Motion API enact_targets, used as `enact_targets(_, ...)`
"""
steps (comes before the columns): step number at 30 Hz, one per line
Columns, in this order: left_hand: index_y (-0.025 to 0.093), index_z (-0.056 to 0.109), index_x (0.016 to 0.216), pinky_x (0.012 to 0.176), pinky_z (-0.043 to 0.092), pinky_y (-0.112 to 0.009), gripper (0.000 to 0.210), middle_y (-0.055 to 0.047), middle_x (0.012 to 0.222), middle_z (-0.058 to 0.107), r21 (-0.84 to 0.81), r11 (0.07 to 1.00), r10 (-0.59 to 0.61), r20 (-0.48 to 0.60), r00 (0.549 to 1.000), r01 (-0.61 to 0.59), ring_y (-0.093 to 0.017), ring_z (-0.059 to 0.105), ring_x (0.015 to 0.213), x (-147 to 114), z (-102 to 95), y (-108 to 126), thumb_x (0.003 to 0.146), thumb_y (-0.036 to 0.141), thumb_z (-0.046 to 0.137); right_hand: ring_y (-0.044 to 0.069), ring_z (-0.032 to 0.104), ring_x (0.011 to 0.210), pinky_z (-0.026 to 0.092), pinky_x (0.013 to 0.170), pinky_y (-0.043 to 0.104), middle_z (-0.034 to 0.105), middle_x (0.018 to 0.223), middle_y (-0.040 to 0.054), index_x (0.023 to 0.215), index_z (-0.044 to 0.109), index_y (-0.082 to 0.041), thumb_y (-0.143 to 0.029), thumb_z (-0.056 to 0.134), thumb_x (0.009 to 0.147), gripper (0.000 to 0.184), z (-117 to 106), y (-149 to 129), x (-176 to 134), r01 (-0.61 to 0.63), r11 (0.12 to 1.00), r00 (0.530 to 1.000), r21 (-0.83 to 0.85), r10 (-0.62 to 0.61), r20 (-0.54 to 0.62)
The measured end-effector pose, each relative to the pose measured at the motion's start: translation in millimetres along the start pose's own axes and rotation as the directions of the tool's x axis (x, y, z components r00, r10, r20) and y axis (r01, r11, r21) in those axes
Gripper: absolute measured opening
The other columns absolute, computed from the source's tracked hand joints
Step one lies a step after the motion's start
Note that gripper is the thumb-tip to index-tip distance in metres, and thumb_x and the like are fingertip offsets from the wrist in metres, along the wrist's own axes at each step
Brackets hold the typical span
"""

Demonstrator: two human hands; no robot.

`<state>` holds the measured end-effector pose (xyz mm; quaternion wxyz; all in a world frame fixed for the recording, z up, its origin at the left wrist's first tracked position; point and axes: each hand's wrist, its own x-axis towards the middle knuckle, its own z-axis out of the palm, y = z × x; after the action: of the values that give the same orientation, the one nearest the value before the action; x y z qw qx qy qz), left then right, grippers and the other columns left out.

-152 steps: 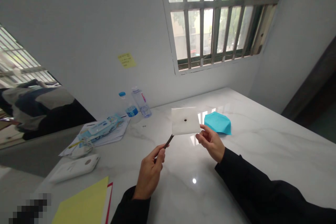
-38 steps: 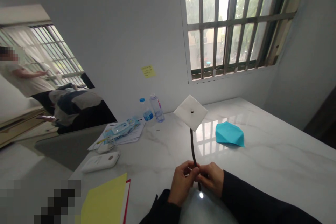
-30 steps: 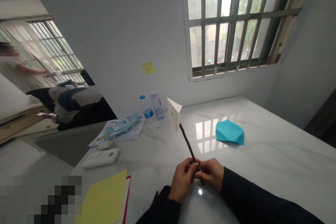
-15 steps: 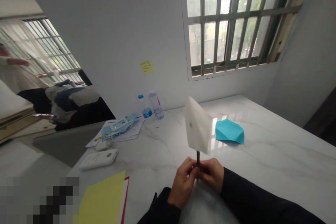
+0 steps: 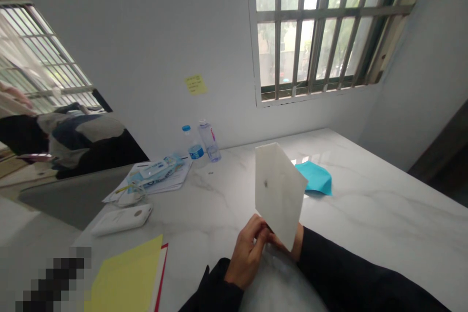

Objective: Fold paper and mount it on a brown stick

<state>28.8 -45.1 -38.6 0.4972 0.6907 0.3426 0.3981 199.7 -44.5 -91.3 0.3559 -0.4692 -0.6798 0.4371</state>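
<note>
A white square panel [image 5: 280,195] with a small dark mark stands tilted above the table, its face partly toward me. Its thin dark stick is nearly all hidden by my fingers and the panel's lower edge. My left hand [image 5: 248,248] is closed, thumb and fingers pinched round the stick under the panel. My right hand [image 5: 299,240] sits behind the panel's lower corner, fingertips meeting the left ones at the stick; most of it is covered. Behind the panel to the right lies a folded turquoise sheet [image 5: 319,178], its left part hidden.
A yellow sheet [image 5: 124,278] lies over a red-edged folder at front left. Beyond are a white device [image 5: 122,219], a cable, papers with a blue wipes pack [image 5: 157,169], and two plastic bottles [image 5: 210,142]. A wall and barred window [image 5: 314,53] border the marble-look table.
The panel has turned and tipped lower, its face wider to view and now covering the stick and much of my right hand. The whole view has shifted slightly.
</note>
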Motion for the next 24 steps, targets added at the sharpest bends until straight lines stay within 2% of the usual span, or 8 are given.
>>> enact_targets(4,0.023,0.076,0.099,0.081,0.044,-0.032,0.022,-0.007,0.093,0.066,0.056,0.998,0.004,0.022,1.000,-0.006,-0.025,0.060,0.089,1,0.8,0,0.100,0.032,0.056,0.016,0.057,0.065,0.044,0.058,0.023,0.063,0.068,0.0005,0.085,0.073,-0.016,-0.058,0.064,0.091,0.044,-5,-8,1,0.072,0.997,0.997,-0.016,-0.072,0.004)
enact_targets(8,0.023,0.075,0.095,0.080,0.044,-0.031,0.026,-0.007,0.090,0.065,0.088,0.996,-0.004,0.015,1.000,0.002,-0.024,0.061,0.087,1,1.4,-2,0.102,0.034,0.054,0.012,0.049,0.052,0.036,0.051,0.022,0.052,0.055,-0.0036,0.083,0.074,-0.015,-0.056,0.067,0.090,0.042,-7,-14,1,0.033,0.999,0.999,0.009,-0.033,0.032)
enact_targets(13,0.024,0.076,0.105,0.083,0.046,-0.033,0.026,-0.008,0.095,0.068,0.058,0.998,-0.033,0.021,0.999,0.031,-0.026,0.063,0.092,-1,0.8,-2,0.101,0.038,0.054,0.009,0.041,0.050,0.030,0.049,0.022,0.046,0.053,-0.0054,0.077,0.072,-0.015,-0.053,0.072,0.086,0.040,-4,-14,0,0.040,0.997,0.999,0.069,-0.042,0.026)
enact_targets(18,0.024,0.076,0.104,0.081,0.045,-0.033,0.028,-0.008,0.093,0.068,0.078,0.996,-0.040,0.011,0.999,0.039,-0.026,0.063,0.090,-3,0.7,-1,0.102,0.039,0.053,0.010,0.040,0.051,0.029,0.049,0.022,0.047,0.056,-0.0047,0.079,0.073,-0.015,-0.053,0.070,0.087,0.039,-1,-11,0,0.037,0.996,0.999,0.078,-0.040,0.035)
enact_targets(24,0.023,0.075,0.103,0.082,0.045,-0.033,0.027,-0.007,0.094,0.067,0.067,0.997,-0.047,0.009,0.999,0.047,-0.025,0.062,0.091,-2,1.4,-3,0.102,0.039,0.053,0.011,0.045,0.052,0.034,0.051,0.023,0.050,0.057,-0.0041,0.080,0.073,-0.016,-0.051,0.069,0.088,0.036,-1,-8,1,0.030,0.998,0.998,0.060,-0.033,0.047)
